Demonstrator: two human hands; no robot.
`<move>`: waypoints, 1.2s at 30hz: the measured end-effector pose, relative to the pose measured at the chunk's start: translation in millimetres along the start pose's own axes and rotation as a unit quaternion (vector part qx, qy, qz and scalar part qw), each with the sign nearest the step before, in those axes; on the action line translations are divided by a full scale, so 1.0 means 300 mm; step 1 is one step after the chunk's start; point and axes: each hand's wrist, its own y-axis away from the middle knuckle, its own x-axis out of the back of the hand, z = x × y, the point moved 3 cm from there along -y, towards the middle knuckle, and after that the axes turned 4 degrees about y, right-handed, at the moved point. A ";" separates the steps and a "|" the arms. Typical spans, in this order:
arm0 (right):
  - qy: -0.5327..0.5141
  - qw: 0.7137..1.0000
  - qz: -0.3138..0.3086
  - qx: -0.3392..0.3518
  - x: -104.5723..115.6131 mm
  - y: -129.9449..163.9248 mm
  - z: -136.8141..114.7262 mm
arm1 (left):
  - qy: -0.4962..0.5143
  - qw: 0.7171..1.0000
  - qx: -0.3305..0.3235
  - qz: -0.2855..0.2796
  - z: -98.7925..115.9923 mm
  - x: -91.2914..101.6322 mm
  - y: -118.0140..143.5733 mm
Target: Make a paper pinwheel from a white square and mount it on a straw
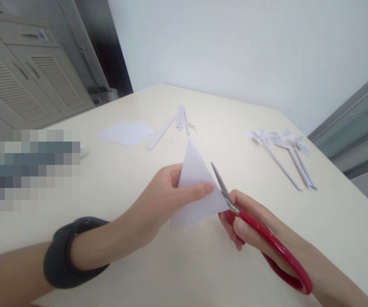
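My left hand (167, 194) pinches a folded white paper triangle (194, 187) above the cream table (177, 273), thumb on its front face. A dark band sits on that wrist. My right hand (251, 226) grips red-handled scissors (267, 243). Their metal blades (220, 185) lie against the triangle's right edge, pointing up and left.
Flat white paper sheets (127, 132) lie at the far left, with several rolled white paper sticks (177, 119) and small pins beside them. Finished paper pinwheels (283, 147) rest at the right. A cabinet with louvred doors (27, 81) stands beyond the table's left edge.
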 end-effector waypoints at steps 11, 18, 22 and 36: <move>-0.018 0.999 0.010 -0.030 -0.010 -0.010 0.010 | 0.026 0.999 0.026 0.011 -0.023 0.007 -0.006; -0.005 0.999 0.028 -0.046 -0.011 -0.020 0.020 | 0.037 0.998 0.040 0.010 -0.017 0.001 -0.003; 0.003 0.999 0.028 -0.041 -0.010 -0.021 0.024 | 0.039 0.998 0.040 0.023 -0.020 0.001 -0.002; -0.005 0.999 0.031 -0.028 -0.020 -0.028 0.020 | 0.055 0.998 0.044 0.001 -0.023 0.002 -0.001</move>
